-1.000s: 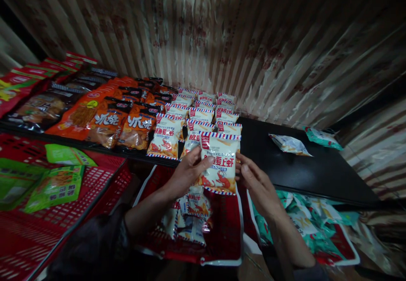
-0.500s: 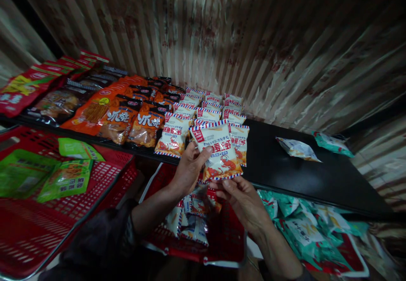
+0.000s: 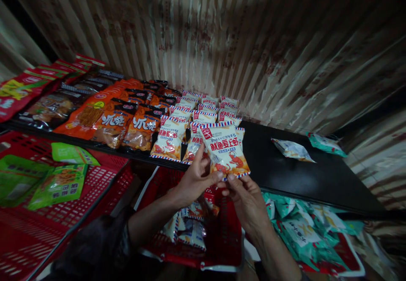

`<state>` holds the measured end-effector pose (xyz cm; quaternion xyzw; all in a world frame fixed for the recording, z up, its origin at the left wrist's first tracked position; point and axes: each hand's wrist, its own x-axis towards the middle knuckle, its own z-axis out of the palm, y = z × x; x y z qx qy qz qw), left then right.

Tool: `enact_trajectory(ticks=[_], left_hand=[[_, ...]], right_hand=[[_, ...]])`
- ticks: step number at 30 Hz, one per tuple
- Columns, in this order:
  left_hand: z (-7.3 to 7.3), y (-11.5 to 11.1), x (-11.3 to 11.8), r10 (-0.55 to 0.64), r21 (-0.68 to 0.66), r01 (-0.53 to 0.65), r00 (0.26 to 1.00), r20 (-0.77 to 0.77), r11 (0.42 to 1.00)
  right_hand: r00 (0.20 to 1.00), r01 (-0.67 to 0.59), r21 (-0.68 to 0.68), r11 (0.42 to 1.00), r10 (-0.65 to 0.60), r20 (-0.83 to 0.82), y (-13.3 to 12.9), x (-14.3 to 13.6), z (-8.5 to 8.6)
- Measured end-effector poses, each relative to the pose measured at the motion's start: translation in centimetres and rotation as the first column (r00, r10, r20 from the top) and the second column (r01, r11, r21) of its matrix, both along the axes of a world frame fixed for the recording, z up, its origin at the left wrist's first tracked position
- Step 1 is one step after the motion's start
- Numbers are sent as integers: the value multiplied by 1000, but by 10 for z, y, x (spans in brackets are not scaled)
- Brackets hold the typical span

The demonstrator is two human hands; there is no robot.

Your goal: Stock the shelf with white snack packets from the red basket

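Both my hands hold one white-and-orange snack bag point(image 3: 227, 152) with a striped edge, above the front edge of the black shelf point(image 3: 285, 179). My left hand point(image 3: 198, 177) grips its left side and lower edge, the thumb lying along the front. Fingers of my right hand point(image 3: 242, 188) pinch the bottom edge near the middle. Behind the held bag, matching snack bags point(image 3: 168, 137) stand in rows on the shelf, partly hidden by it. More small bags point(image 3: 192, 230) lie in the red basket point(image 3: 222, 247) below my hands.
Orange-and-black snack bags point(image 3: 141, 126) and red packets point(image 3: 19, 90) line the shelf at left. A silver-white bag point(image 3: 293, 150) and a teal bag point(image 3: 326, 143) lie at right. Below are a red basket point(image 3: 104, 205) with green packets point(image 3: 60, 185) and another with teal bags point(image 3: 304, 234).
The held bag has moved slightly right and sits more face-on. My left hand's thumb has slid down from its front to the lower edge. The whole view has shifted slightly.
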<state>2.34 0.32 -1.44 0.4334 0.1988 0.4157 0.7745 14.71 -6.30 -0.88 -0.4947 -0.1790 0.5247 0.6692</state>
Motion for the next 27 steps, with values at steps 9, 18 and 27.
enact_trajectory(ticks=[9, 18, 27], left_hand=[[-3, 5, 1, 40, -38, -40, 999, 9, 998], [-2, 10, -4, 66, 11, -65, 992, -107, 998], [-3, 10, -1, 69, 62, -59, 984, -167, 996]], right_hand=[[998, -2, -35, 999, 4, 60, -2, -5, -1], [999, -5, -24, 1000, 6, 54, -1, -4, -6], [996, 45, 86, 995, -51, 68, 3, 12, 2]])
